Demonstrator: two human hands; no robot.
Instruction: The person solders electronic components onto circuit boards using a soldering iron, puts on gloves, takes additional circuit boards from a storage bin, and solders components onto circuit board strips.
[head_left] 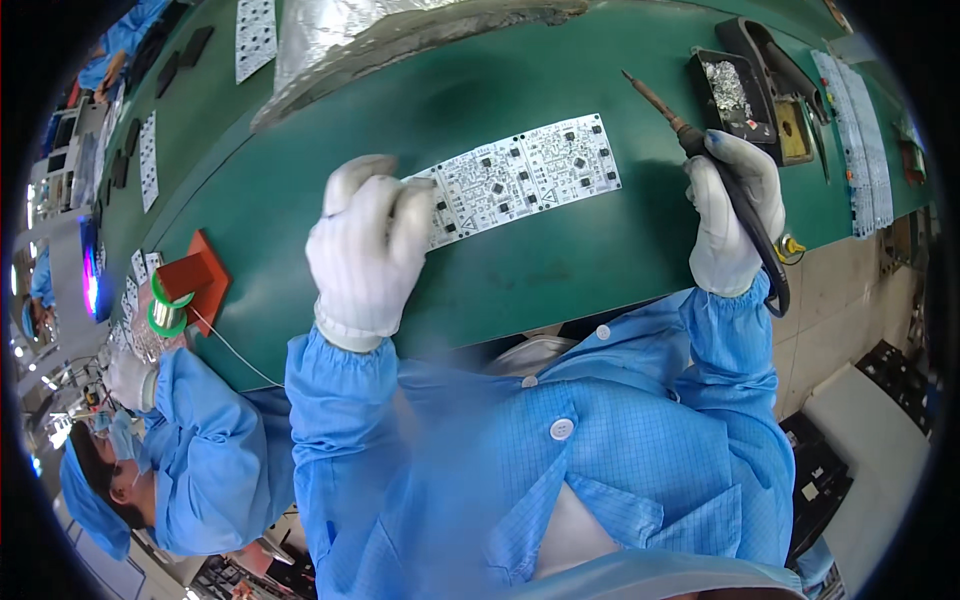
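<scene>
A long white circuit board (530, 178) with small black parts lies aslant on the green bench in front of me. My left hand (365, 250), in a white glove, has its fingers curled over the board's left end and covers that part. In my gloved right hand (735, 215) is a soldering iron (662, 108), its tip pointing up and left. The tip is up to the right of the board's far corner, apart from it. The iron's dark cable hangs down past my right wrist.
At the left a green-rimmed solder spool (168, 308) sits by a red-brown stand (210, 275). A foil-covered object (350, 55) lies at the back. A black tray (752, 128) with metal scraps and an iron holder (765, 50) stand at right, near stacked strips (855, 145). A co-worker (215, 450) sits left.
</scene>
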